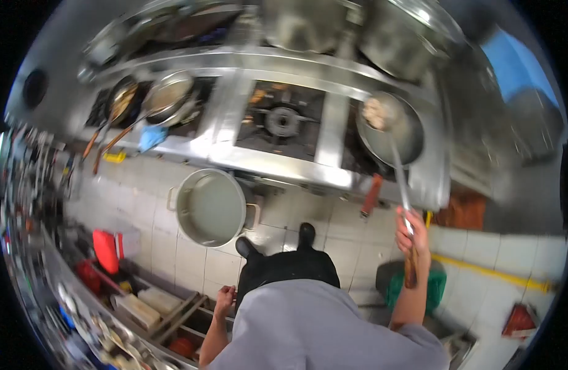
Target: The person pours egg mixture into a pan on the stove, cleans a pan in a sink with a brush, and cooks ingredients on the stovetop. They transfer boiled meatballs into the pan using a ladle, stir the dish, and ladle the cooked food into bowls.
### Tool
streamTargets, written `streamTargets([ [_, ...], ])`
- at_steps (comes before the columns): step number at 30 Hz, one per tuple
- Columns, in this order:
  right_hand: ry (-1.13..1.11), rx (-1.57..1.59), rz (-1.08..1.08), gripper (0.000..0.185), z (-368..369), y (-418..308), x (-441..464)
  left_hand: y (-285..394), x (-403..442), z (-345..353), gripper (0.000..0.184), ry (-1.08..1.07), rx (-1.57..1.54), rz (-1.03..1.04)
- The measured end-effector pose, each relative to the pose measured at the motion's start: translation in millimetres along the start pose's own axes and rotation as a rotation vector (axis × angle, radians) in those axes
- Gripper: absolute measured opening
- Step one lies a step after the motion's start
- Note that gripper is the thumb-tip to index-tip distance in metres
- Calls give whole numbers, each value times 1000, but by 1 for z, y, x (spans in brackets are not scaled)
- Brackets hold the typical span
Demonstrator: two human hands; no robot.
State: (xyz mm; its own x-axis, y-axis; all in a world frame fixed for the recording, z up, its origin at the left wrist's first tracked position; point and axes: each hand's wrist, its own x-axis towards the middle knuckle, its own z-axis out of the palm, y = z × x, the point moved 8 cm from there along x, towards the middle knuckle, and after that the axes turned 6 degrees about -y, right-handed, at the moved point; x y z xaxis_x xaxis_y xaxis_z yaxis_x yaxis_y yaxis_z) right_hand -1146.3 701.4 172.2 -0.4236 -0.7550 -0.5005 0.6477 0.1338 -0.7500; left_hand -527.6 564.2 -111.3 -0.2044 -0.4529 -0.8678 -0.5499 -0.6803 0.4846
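Observation:
My right hand (pixel 412 231) is wrapped around the long metal handle of a ladle (pixel 399 166), whose wooden end sticks out below my fist. Pale lumps of food (pixel 375 113) fill its head and hide its exact shape. The ladle's head is over the left side of a round metal pan (pixel 410 132) on the right burner. Whether it touches the pan, I cannot tell. Low beside my left hip, my left hand (pixel 225 300) hangs with curled fingers, and nothing shows in it.
A large two-handled pot (pixel 211 208) of cloudy liquid stands near my feet. The stove has a bare middle burner (pixel 281 120), with pans (pixel 168 97) on the left. Tall stockpots (pixel 304 24) stand behind. A yellow hose or pipe (pixel 493 271) crosses the floor at right.

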Motion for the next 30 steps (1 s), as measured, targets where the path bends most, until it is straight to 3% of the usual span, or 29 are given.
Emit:
streamTargets([
  [2,-8,-48,-23,24,30,-13,2,-20,13,-11,33,30,92,-38],
  [6,-223,-52,-57,26,119,-16,29,-30,8,-44,34,91,-73,-22],
  [10,-554,253,86,28,246,4,78,-75,6,-99,35,139,-193,-39],
  [14,-833,350,213,31,400,22,147,-145,-2,-155,36,218,-427,-89],
  [16,-900,353,254,31,471,35,195,-203,9,-179,36,165,-509,21],
  [18,-1002,322,363,32,541,51,244,-212,-22,-193,34,261,-588,28],
  [20,-867,287,484,29,604,73,296,-230,-46,-199,31,361,-634,-18],
  [22,-949,62,479,22,666,92,353,-247,-66,-198,29,462,-683,-58],
  [24,-821,-243,390,17,717,112,388,-262,-80,-186,26,510,-825,-88],
  [28,-479,-1290,-276,22,768,111,435,-271,-98,-146,22,503,-872,-140],
  [30,-427,-1283,-325,23,774,103,415,-255,-113,-136,28,565,-707,-206],
])
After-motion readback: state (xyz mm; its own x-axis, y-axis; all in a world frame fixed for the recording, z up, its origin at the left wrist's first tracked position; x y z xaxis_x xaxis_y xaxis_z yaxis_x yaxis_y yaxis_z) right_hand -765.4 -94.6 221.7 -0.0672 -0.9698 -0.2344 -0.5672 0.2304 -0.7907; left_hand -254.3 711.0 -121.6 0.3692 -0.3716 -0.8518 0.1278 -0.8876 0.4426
